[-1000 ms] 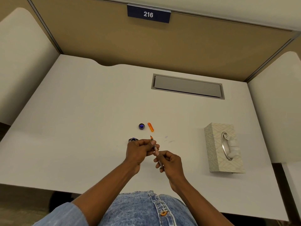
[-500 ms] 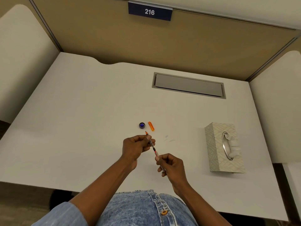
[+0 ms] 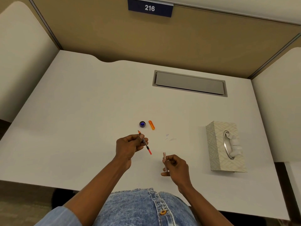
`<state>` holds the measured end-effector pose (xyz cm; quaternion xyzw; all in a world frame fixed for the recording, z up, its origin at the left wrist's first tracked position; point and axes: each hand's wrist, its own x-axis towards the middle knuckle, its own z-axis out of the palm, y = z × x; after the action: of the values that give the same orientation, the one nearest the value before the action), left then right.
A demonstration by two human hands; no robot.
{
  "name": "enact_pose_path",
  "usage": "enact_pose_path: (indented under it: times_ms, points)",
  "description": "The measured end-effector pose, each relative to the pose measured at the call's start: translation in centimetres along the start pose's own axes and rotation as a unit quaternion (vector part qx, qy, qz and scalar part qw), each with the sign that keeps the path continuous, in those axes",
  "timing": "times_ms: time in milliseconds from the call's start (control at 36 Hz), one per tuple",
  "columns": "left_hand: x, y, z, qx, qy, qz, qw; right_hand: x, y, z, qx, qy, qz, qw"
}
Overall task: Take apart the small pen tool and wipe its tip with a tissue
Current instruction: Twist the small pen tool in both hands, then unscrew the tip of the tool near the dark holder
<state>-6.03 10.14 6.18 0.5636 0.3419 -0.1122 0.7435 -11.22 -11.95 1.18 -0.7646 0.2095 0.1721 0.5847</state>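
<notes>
Pinching the pen's inner part near its upper half, the left hand held it above the white tabletop, thumb and fingers pressed together around the thin shaft. Its long axis ran on a diagonal: the orange pointed tip aimed up and to the left, away from the person, and the red end slanted down to the right, toward the other hand. The right hand was well apart from it, its fingers curled closed around the pale pink barrel, which stood nearly upright in the view with its top end poking out above the thumb. Whether that top end was the barrel's open mouth could not be told at this size. Beyond the left hand, a small orange cap lay flat on the tabletop just beside a round dark-blue lid. A patterned tissue box sat off to the right, with white tissue showing at its opening.
</notes>
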Motion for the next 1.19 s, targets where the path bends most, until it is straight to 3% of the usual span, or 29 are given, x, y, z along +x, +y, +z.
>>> enact_pose_path:
  times_ms: [250,1194]
  points:
    - [-0.5,-0.9,0.2,0.023,-0.01,-0.007,1.0,2.6,0.8,0.0,-0.18,0.068,-0.038,0.98]
    - [-0.7,-2.7,-0.4,0.063,-0.006,-0.026,0.998,9.8,-3.1,1.7,-0.294,0.082,0.001,0.952]
